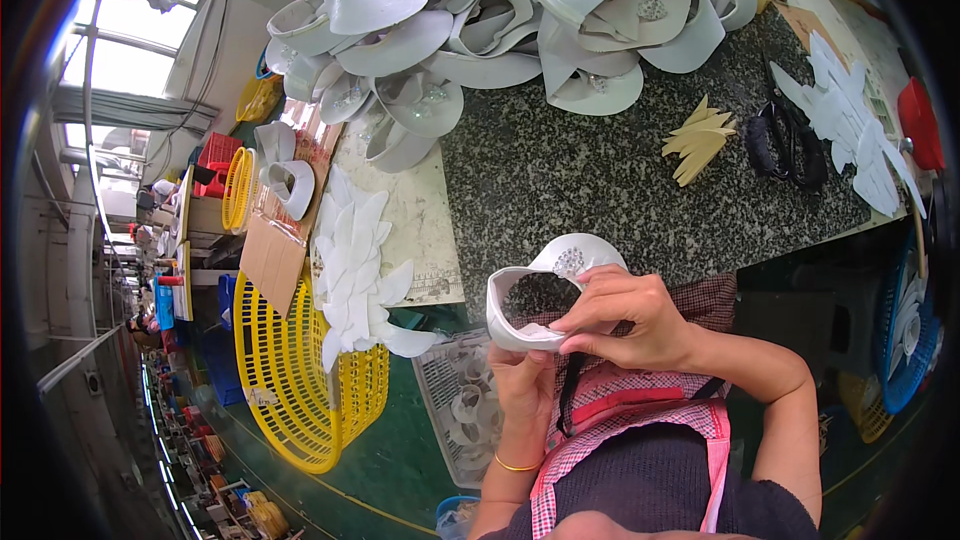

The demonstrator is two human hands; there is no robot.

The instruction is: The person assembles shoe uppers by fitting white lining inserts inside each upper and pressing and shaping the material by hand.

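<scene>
A white shoe upper (pixel 510 305) with a sparkling stone ornament is held up at the near edge of the dark speckled table. My left hand (pixel 522 380) is closed on its lower rim from below. My right hand (pixel 630 315) pinches the same rim from the right, fingers reaching into the opening. A small white piece shows at the fingertips there; whether it is separate from the upper I cannot tell. Beyond my hands lies a large heap of similar white shoe uppers (pixel 400 45).
Cream strips (pixel 697 143) and dark-handled scissors (pixel 785 145) lie on the speckled tabletop (pixel 570 175). White leaf-shaped pieces (pixel 352 265) are piled at left, more white pieces (pixel 850 125) at right. A yellow basket (pixel 285 380) and a grey crate (pixel 440 380) stand below the table.
</scene>
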